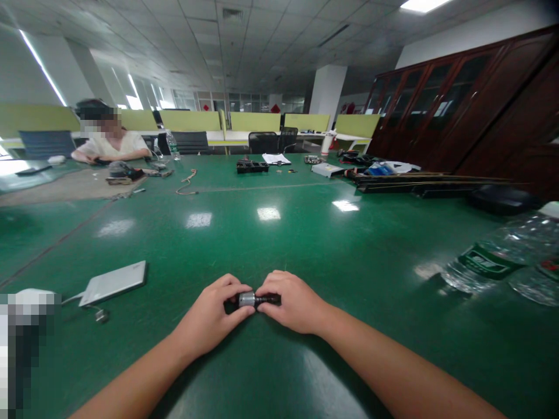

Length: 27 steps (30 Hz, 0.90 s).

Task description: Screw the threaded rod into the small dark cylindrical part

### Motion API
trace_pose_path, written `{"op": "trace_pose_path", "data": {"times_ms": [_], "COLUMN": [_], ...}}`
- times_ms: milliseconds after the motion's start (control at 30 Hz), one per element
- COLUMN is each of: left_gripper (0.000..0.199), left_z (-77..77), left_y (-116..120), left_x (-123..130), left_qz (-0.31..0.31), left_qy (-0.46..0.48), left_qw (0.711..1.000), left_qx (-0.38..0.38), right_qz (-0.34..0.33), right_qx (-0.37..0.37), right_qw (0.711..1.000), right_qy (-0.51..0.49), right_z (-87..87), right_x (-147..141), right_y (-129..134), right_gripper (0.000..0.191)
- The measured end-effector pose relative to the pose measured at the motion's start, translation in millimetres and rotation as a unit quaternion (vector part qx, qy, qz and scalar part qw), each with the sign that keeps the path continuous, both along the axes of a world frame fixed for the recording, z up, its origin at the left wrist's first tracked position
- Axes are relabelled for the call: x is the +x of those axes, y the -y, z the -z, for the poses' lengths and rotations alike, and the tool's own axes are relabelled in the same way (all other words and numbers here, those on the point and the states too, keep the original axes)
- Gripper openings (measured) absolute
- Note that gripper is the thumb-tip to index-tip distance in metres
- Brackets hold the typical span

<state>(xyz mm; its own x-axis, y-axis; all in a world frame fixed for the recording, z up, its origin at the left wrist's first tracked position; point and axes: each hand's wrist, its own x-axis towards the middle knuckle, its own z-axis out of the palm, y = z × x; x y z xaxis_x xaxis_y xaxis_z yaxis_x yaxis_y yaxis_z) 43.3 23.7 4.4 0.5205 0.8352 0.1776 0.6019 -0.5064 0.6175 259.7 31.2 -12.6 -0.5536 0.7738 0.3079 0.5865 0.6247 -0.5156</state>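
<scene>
A small cylindrical metal part [247, 299], silver at its left and dark and ridged towards its right, lies sideways low in the middle of the view, at the green table [244, 244]. My left hand [213, 317] has its thumb and fingers round the silver end. Around the dark end on the right, my right hand [290, 299] is closed, its thumb and fingertips near those of my left hand. The palms hide both outer ends of the part. Whether it is one piece or two joined pieces, I cannot tell.
On the left are a white flat device [116, 283] with a cable and a small metal piece [102, 315]. Plastic bottles [489, 262] stand at the right. Further back are a black tray [252, 167], papers [276, 159], tools and long dark strips [393, 181]. A person [111, 139] sits back left.
</scene>
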Motion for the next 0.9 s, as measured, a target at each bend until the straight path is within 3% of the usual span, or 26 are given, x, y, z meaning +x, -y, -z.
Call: {"op": "trace_pose_path", "data": {"times_ms": [900], "left_gripper": [0.019], "left_z": [-3.1], "left_y": [3.2], "left_x": [0.5], "left_qz": [0.006], "left_qy": [-0.013], "left_qw": [1.000], "left_qx": [0.010], "right_qz": [0.021], "right_qx": [-0.023], "right_qw": [0.999], "right_qy": [0.030], "right_z": [-11.3], "right_x": [9.6], "right_y": [5.4], "right_gripper": [0.011]}}
